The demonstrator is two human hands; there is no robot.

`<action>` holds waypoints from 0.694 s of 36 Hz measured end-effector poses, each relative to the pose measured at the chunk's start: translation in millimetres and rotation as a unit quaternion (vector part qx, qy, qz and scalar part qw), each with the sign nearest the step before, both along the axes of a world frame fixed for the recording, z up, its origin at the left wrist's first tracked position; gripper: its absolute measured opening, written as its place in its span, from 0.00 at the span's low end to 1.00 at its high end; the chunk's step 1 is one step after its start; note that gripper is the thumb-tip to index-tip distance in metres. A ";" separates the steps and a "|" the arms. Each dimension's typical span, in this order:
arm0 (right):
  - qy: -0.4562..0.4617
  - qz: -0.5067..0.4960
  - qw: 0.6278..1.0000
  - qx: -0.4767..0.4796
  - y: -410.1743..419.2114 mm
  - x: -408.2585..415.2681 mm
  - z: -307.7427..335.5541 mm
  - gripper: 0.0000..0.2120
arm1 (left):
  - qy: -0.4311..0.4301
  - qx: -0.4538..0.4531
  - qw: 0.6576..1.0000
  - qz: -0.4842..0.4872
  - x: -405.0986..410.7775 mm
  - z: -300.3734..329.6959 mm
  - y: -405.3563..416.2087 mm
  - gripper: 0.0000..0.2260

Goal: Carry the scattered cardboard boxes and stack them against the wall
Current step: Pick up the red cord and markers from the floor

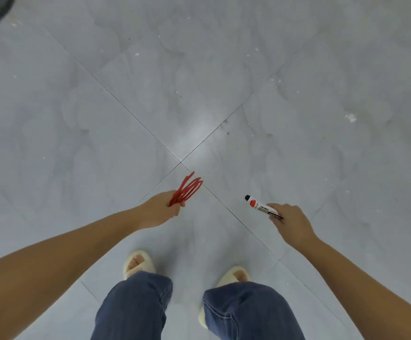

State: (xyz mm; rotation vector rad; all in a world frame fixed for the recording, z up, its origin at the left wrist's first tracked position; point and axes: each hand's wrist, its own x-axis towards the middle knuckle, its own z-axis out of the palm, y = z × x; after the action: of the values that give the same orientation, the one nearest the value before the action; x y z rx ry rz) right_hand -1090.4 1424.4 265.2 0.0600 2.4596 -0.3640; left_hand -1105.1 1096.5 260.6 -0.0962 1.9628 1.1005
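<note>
Hands both full, no boxes in sight.
My left hand (159, 212) gripped red loops (187, 190) toward twelve o'clock; right hand (291, 223) clutched a marker (261, 206) pointing ten o'clock, probably for labelling.

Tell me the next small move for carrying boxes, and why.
Probably set down what the hands hold first. The left hand grips a red looped cord, the right hand a marker, and no cardboard box is in view, so neither hand is free to lift one.
</note>
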 end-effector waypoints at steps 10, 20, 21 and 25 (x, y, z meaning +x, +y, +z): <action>0.036 -0.028 0.997 -0.070 -45.7 25.6 252.5 0.13 | 0.094 0.025 0.993 0.073 53.4 270.1 -33.0 0.07; 0.050 -0.119 0.971 -0.201 -103.7 108.6 405.4 0.11 | 0.181 0.008 0.962 0.205 174.4 433.5 -63.4 0.06; 0.053 -0.127 0.969 -0.206 -108.7 119.0 412.1 0.12 | 0.187 -0.002 0.957 0.223 187.5 442.3 -65.4 0.06; 0.077 -0.150 0.962 -0.217 -126.8 154.5 427.0 0.13 | 0.213 -0.028 0.926 0.312 234.2 461.4 -72.0 0.06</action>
State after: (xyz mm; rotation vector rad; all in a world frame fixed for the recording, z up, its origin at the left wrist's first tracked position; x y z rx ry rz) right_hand -935.8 1297.6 692.2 0.2271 2.4648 -1.0680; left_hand -870.9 1024.4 722.0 -0.5929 2.4350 1.5697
